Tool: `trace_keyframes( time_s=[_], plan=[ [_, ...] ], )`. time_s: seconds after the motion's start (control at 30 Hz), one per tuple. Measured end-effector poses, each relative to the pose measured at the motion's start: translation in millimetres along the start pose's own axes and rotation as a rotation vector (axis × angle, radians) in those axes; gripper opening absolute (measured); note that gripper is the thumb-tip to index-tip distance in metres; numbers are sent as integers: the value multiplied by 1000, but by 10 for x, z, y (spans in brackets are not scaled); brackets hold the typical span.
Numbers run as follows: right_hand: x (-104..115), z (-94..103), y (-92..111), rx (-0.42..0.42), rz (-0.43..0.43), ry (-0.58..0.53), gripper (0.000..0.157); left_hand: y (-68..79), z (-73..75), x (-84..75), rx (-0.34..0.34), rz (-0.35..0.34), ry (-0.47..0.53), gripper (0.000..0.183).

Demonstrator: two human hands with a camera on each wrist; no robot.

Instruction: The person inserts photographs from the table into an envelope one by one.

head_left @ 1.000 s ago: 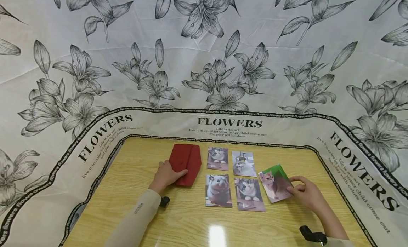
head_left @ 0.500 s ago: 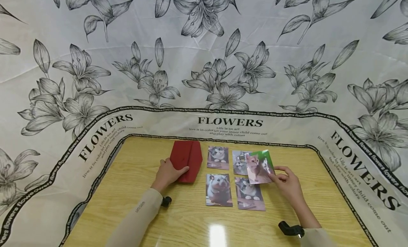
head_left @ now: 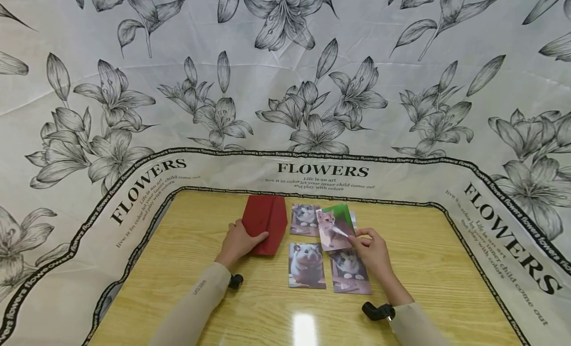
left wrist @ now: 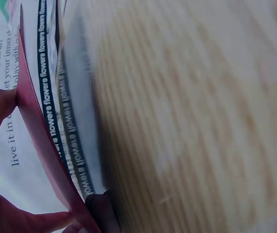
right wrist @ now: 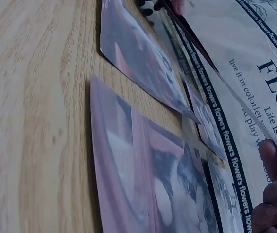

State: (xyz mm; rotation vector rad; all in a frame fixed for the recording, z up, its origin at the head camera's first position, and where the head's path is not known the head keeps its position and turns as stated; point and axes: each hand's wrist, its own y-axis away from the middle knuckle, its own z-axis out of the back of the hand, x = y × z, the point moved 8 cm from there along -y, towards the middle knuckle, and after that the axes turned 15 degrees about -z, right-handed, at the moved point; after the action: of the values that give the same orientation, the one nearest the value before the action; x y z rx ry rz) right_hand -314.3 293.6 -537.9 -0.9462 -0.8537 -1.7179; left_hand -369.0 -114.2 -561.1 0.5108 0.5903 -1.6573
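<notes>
My left hand (head_left: pixel 238 244) grips a red envelope (head_left: pixel 267 212), thumb on its upper face. In the left wrist view the envelope (left wrist: pixel 41 131) is seen nearly edge-on between thumb and fingers. My right hand (head_left: pixel 372 252) pinches the right edge of a kitten photo card (head_left: pixel 332 227) with a green corner. That card is raised over the others, thin and edge-on in the right wrist view. Beneath it lie a hamster card (head_left: pixel 306 266), a cat card (head_left: pixel 350 276) and another cat card (head_left: pixel 303 219). A further card behind the kitten card is mostly hidden.
The wood-grain table (head_left: pixel 178 296) is bordered at the back and sides by a white flower-print cloth (head_left: pixel 227 175). Black wrist devices (head_left: pixel 376 311) sit at both cuffs. A bright reflection shows near the table's front.
My right hand has carried the kitten card leftward from the right of the laid-out cards to above them. The left hand and red envelope have shifted slightly right and away from me.
</notes>
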Motion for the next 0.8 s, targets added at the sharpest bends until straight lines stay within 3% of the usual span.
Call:
trace_keyframes(
  time_s=[0.8],
  plan=[
    [442,-917,-210,127,-42,-195,26,16,-10,-88,-56,-18,-2,108]
  ],
)
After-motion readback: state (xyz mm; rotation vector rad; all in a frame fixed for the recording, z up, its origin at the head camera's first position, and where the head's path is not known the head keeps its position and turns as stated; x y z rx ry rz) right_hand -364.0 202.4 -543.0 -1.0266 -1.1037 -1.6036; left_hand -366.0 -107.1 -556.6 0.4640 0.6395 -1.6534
